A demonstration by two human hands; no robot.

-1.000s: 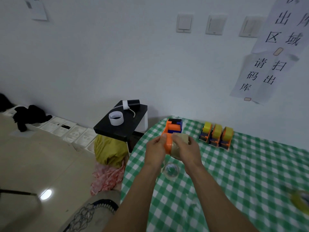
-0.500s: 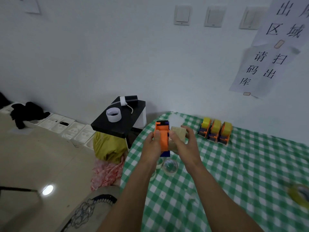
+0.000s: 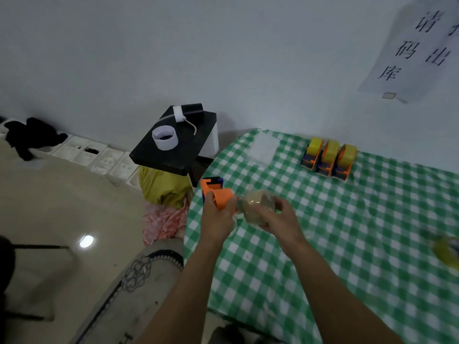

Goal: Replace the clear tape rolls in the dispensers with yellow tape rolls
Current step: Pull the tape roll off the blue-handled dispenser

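My left hand (image 3: 218,219) grips an orange and blue tape dispenser (image 3: 214,192) above the table's left edge. Just to its right, my right hand (image 3: 279,220) holds a clear tape roll (image 3: 257,203), which now sits outside the dispenser, close beside it. Three dispensers with yellow tape rolls (image 3: 327,158) stand in a row at the back of the green checked table (image 3: 347,244). A loose yellow tape roll (image 3: 447,249) lies blurred at the right edge.
A black side table (image 3: 173,150) with a white paper ring (image 3: 165,137) stands left of the table, above a yellow bag (image 3: 161,187) and pink cloth (image 3: 164,224). White trays (image 3: 87,152) line the wall. My knee (image 3: 139,281) is below left.
The clear roll has come out of the dispenser to the right in my right hand. Both hands dropped lower, and the view tilted down and left.
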